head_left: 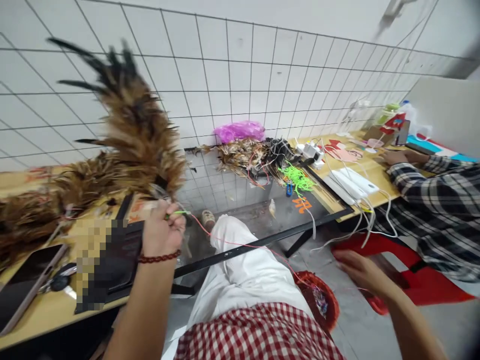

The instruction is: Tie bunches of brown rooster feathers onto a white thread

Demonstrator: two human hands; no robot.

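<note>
My left hand is closed around the base of a big bundle of brown feathers with dark tips, which stands up tilted to the left. A bit of bright green cord sticks out at its fingers. From there a thin pink string runs across my lap toward the red basket. Off to the right, my right hand is blurred by motion, near a red stool; whether it holds the string cannot be made out.
More feathers lie along the left table, near a phone. On the glass top are a feather heap, green cords and a pink plastic bag. White power strips trail cables. A person's plaid sleeve is at right.
</note>
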